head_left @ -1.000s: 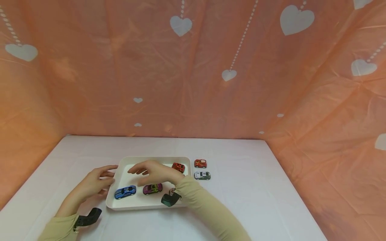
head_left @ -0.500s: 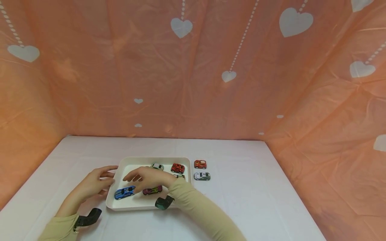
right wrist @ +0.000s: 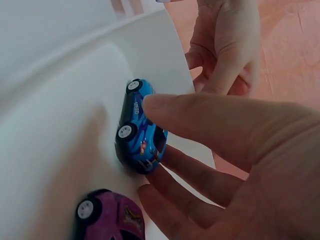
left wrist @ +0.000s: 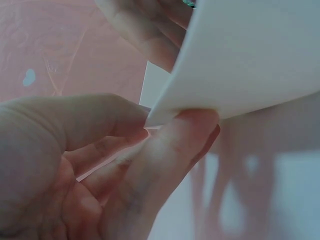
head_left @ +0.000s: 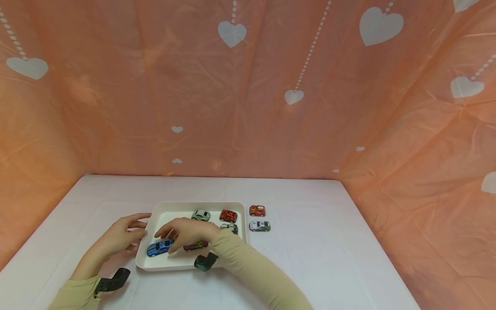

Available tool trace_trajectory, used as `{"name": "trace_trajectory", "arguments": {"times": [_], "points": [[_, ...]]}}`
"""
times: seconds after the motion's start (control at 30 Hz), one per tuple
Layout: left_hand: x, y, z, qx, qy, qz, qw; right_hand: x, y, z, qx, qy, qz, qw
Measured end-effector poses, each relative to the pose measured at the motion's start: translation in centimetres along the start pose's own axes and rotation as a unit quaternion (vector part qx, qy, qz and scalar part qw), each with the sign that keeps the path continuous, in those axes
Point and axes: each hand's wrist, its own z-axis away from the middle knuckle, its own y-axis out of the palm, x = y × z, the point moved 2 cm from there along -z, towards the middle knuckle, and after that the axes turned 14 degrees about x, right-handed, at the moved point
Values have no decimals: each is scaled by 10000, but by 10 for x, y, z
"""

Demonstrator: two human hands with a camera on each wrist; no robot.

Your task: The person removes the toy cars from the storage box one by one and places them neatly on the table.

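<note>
Blue car [head_left: 156, 249]: at fingertips [right wrist: 175, 161] of right hand [head_left: 187, 230], near left hand [head_left: 122, 234].

Orange drape [head_left: 201, 86], wrinkled, w/ wht hearts [head_left: 232, 33], back + both sides; wht tbl [head_left: 317, 241] in front.

My head view faced twelve o'clock, downward; close wrist views shared the tray rim [head_left: 140, 252] at nine o'clock.

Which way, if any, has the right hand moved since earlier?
Yes: against the white tray, the right hand has moved left, toward the blue car.
</note>
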Motion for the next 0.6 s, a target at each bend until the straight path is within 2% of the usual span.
{"name": "trace_trajectory", "arguments": {"times": [0.4,0.6], "points": [[-2,-1,1,3,58,-33,10000,7,1,-5,70,174,563,9982],[-2,0,1,14,13,-2,10000,9,2,-7,43,354,665,9971]]}}
